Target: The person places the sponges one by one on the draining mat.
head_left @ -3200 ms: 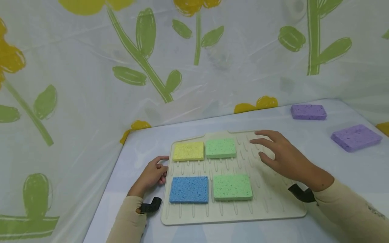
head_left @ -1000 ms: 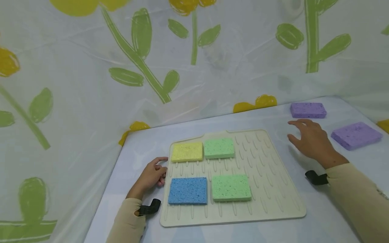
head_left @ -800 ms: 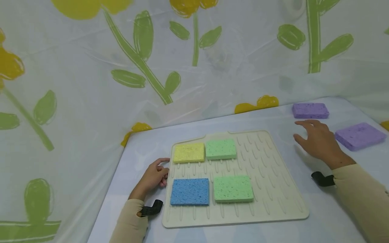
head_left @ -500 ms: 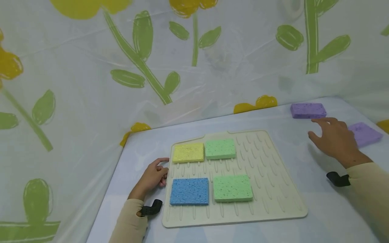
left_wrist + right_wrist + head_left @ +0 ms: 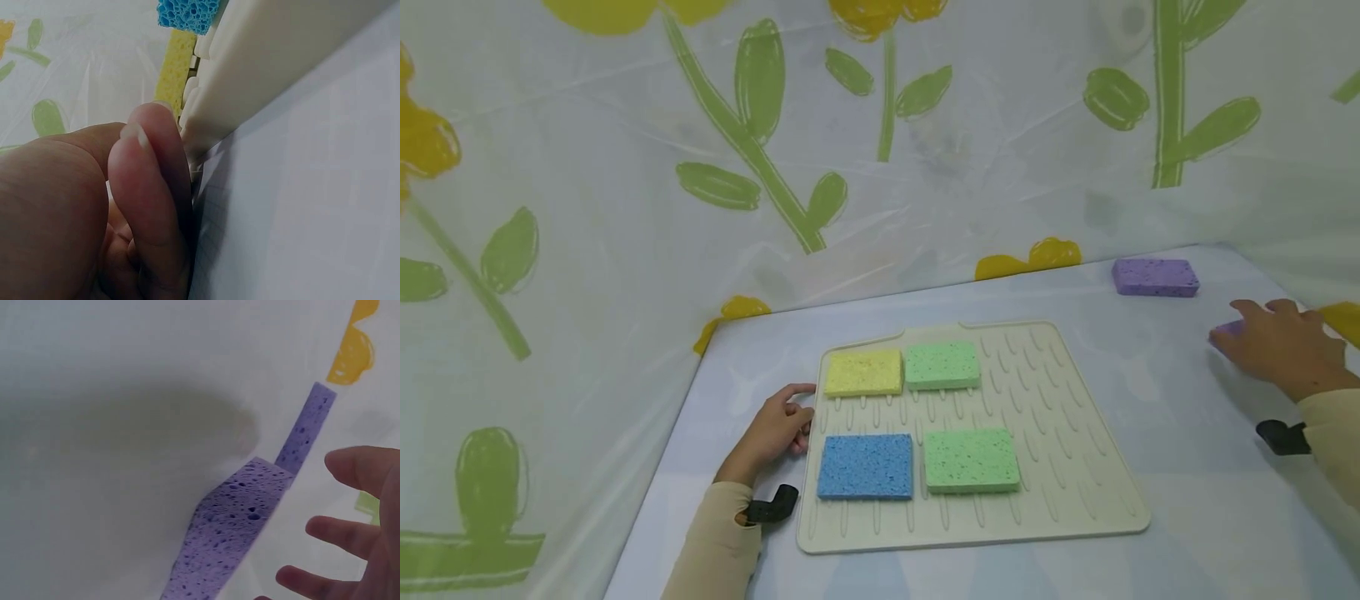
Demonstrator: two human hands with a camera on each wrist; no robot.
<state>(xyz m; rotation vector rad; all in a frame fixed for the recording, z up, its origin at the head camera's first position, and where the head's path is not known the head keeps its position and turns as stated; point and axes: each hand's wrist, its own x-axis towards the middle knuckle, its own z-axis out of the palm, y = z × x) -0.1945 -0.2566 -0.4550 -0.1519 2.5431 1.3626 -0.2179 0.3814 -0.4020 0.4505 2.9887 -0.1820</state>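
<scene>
My left hand (image 5: 775,429) stays at the left edge of a cream ridged draining mat (image 5: 1075,458), its index fingertip at the rim and the other fingers loosely bent. On the mat lie a yellow sponge (image 5: 863,372), a green sponge (image 5: 942,365), a blue sponge (image 5: 865,467) and a second green sponge (image 5: 972,460). Over at the right, my right hand (image 5: 1288,346) hovers above a purple sponge (image 5: 231,519), fingers spread. It hides most of that sponge in the head view; the right wrist view shows the fingers apart from it.
Another purple sponge (image 5: 1155,277) lies farther back on the white table (image 5: 1195,517). A flower-printed white curtain (image 5: 1000,167) hangs behind and along the sides. Black wrist mounts (image 5: 771,505) sit on both forearms.
My right hand has moved rightward from above the mat, past its right side, to over the nearer purple sponge. My left hand and the sponges have kept their places.
</scene>
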